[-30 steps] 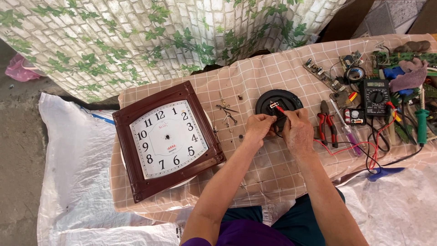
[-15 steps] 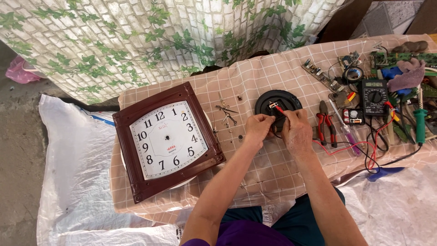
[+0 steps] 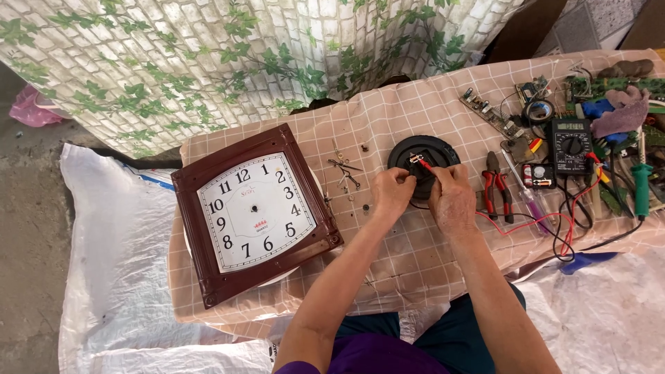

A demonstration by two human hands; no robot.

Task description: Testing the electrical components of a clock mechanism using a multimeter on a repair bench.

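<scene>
— What lies nearest the person?

— The near edge of the checked cloth (image 3: 415, 270) on the table; both forearms cross it from below. Between the arms and that edge the cloth is bare, with open room there.

— And the hands?

— The left hand (image 3: 391, 196) is curled, fingertips pinched at the near rim of the round black clock housing (image 3: 422, 163). What it pinches is too small to tell. The right hand (image 3: 454, 201) is closed around a red probe (image 3: 424, 165), whose tip rests on the small mechanism at the housing's middle. Both wrists are bent down, knuckles up, the hands just beside each other.

— Where is the housing?

— Mid-table, beyond the hands, well inside every edge.

— What crowds the sides?

— To the left, the brown square wall clock (image 3: 255, 211) overhangs the near edge; small screws and clock hands (image 3: 345, 176) lie between it and the left hand. To the right, red pliers (image 3: 497, 194) sit just beside the right hand, then a black multimeter (image 3: 571, 144) with red leads looping to the near edge.

— Farther off?

— Circuit boards (image 3: 495, 116) near the far edge, then a leaf-printed wall covering (image 3: 208, 62).
</scene>
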